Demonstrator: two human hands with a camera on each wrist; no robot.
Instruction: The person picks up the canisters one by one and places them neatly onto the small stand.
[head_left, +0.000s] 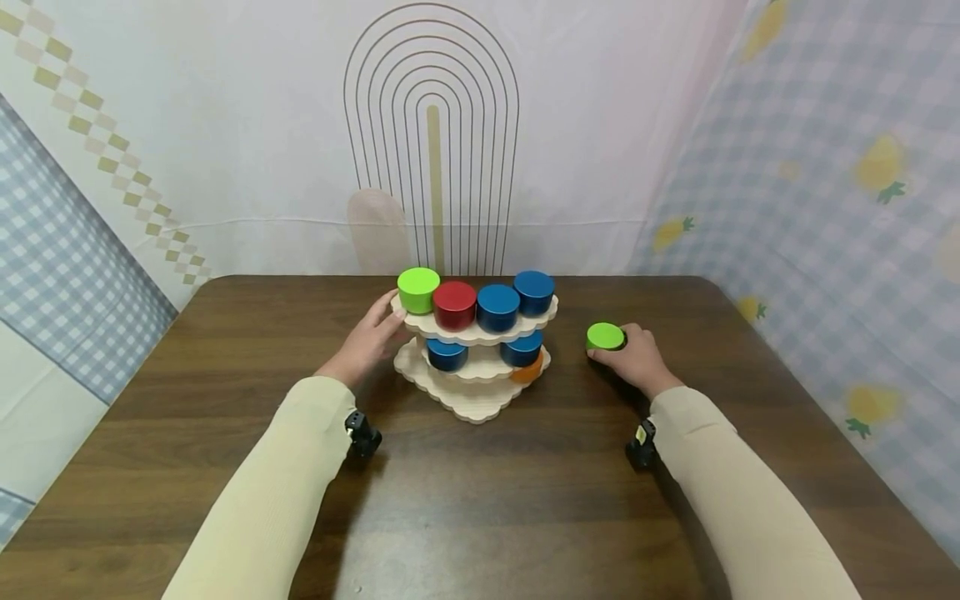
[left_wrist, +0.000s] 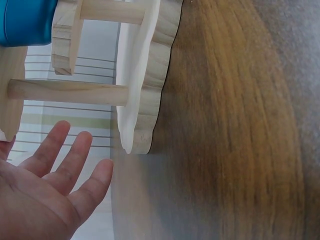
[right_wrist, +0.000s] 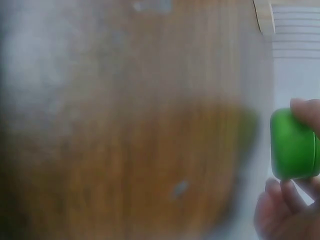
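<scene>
A wooden tiered stand [head_left: 474, 410] with scalloped edges stands near the back of the table. On its top tier sit a green round tin [head_left: 418, 292], a red tin [head_left: 454, 307] and two blue tins [head_left: 498, 310]. Two more blue tins [head_left: 447, 357] and an orange one [head_left: 528, 369] show lower down. My left hand [head_left: 369, 340] pinches the top tier's left corner between thumb and index finger; its other fingers [left_wrist: 82, 157] spread loosely beneath. To the right of the stand, my right hand [head_left: 636, 358] grips another green tin [head_left: 604, 336] by its sides.
The brown wooden table [head_left: 480, 517] extends around the stand. A patterned white cloth [head_left: 585, 133] hangs behind it, with checked cloth [head_left: 817, 250] along the right side. Each wrist carries a small black camera [head_left: 363, 433].
</scene>
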